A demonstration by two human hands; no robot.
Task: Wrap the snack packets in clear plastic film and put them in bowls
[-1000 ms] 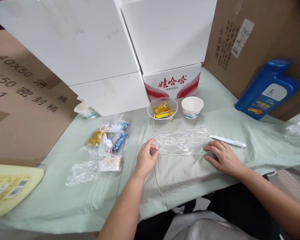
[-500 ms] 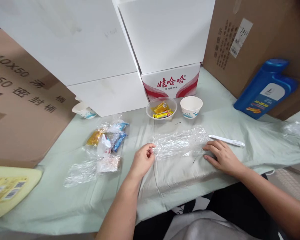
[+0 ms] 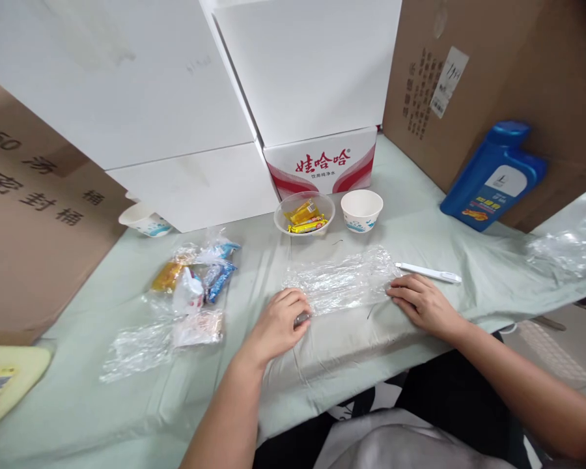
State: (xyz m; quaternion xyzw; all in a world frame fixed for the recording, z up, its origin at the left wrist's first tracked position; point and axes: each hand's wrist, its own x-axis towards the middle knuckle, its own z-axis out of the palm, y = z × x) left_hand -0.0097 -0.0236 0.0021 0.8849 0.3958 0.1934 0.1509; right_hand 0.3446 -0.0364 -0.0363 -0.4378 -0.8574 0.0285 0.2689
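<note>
A crinkled clear plastic bag lies flat on the green cloth between my two hands. At its left end is my left hand, its fingers curled and closed. A small grey rounded patch shows between that thumb and forefinger, too little to name. My right hand rests over the bag's right edge with its fingers stretched out and holding nothing. Just beyond those fingers lies a slim white pen-like tool. Behind the bag are a clear bowl with yellow snack packets inside and a white paper bowl.
Bagged snacks lie to the left, with a crumpled wrapper in front. White boxes and brown cartons wall in the back. A blue bottle leans at right. A pale yellow bottle lies at the left edge.
My left hand has turned over from a pinch at the bag's edge to curled fingers with the back up. My right hand stays at the right edge. The whole view has shifted slightly.
</note>
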